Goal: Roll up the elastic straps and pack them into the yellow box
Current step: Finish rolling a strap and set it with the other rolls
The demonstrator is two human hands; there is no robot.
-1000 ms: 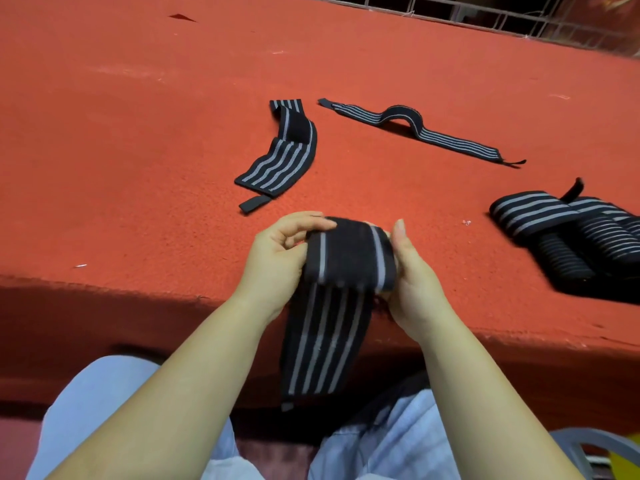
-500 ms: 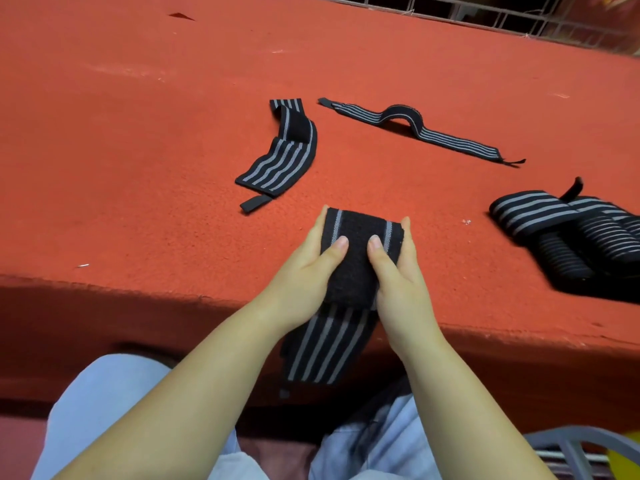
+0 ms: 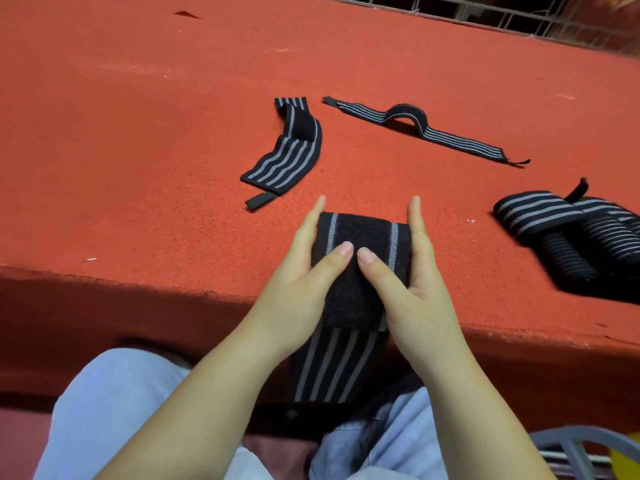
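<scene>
Both hands hold the partly rolled strap (image 3: 360, 244) at the near edge of the red table (image 3: 138, 150): the left hand (image 3: 298, 285) and right hand (image 3: 420, 292) flank it with fingers straight along its sides and thumbs pressed on its black top. Its striped tail hangs over the edge toward the lap. Beyond lie a curved strap (image 3: 287, 150) and a humped strap (image 3: 422, 128); a pile of straps (image 3: 568, 237) sits far right. The felt-like surface ends at a wire fence (image 3: 519, 19). A yellow corner (image 3: 627, 462), perhaps the box, shows bottom right.
</scene>
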